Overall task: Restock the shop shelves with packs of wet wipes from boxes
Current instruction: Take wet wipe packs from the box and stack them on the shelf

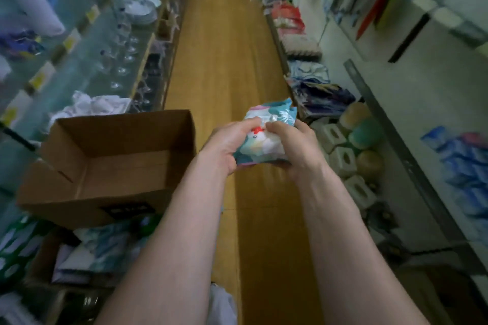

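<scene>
Head view, centre frame: both arms stretch forward — left hand [229, 143] and right hand [295, 145] curl around a wet-wipes pack [266, 131], thumbs on top. Left of centre, an open cardboard box [111, 163] — nothing shows inside; lower left, a second box [87, 256] holds packs.

Teal floral wipes pack [266, 132] — upright; above aisle floor

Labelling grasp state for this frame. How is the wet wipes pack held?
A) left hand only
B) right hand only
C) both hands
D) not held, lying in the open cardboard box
C: the left hand and the right hand both curl round the wet wipes pack, which is held to the right of the open cardboard box, not in it.
</scene>
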`<state>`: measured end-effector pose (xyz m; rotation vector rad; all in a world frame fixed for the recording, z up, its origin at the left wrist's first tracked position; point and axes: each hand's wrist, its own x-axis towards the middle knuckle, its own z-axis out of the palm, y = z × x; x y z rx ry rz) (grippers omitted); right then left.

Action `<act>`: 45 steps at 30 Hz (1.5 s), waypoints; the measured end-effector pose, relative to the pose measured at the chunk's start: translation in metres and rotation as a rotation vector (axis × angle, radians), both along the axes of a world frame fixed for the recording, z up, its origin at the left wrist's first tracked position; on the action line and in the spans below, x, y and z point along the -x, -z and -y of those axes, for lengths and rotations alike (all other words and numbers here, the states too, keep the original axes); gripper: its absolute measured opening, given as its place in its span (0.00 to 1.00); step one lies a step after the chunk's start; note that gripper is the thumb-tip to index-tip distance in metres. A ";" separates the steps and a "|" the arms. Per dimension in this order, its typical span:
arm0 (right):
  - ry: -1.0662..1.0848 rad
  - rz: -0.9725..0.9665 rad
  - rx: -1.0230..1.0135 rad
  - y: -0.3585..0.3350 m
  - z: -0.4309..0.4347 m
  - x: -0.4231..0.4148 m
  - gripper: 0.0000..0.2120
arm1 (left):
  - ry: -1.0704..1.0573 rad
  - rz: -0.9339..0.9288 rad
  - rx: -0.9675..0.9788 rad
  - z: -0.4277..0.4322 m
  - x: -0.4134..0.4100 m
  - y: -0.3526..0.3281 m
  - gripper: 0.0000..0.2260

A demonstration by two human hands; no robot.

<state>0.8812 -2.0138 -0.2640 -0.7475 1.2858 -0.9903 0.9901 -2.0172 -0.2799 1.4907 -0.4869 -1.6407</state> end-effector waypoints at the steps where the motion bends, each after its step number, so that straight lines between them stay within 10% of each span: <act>1: 0.071 0.034 0.008 -0.003 -0.007 0.019 0.16 | 0.004 -0.024 0.016 -0.003 0.018 -0.003 0.04; 15: 0.903 0.236 0.250 -0.041 -0.111 0.299 0.21 | 0.523 -0.335 0.119 -0.085 0.318 -0.053 0.03; 36: 1.232 -0.550 0.222 -0.133 -0.204 0.610 0.06 | 1.250 -0.490 0.094 -0.068 0.653 -0.136 0.13; 45: 1.548 -0.557 0.282 -0.143 -0.216 0.675 0.07 | 1.416 -0.350 0.115 -0.072 0.733 -0.158 0.11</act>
